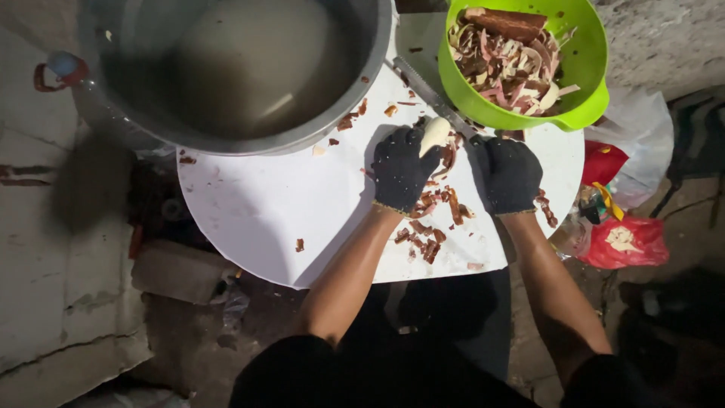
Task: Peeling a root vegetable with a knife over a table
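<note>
Left hand (pixel 402 168), black glove, fingers curled tight round pale peeled tuber (pixel 436 133), which pokes up above knuckles over white board (pixel 264 204). Right hand (pixel 507 174), gloved too, fist closed on handle of long knife (pixel 432 97); blade angles up-left, past tuber toward metal basin (pixel 234 68). Progress, judged: visible part of tuber bare, so peeling looks near done; part inside fist hidden. Reddish-brown peel scraps (pixel 430 219) litter board below hands. Green bowl (pixel 529 60) at upper right already heaped with peelings.
</note>
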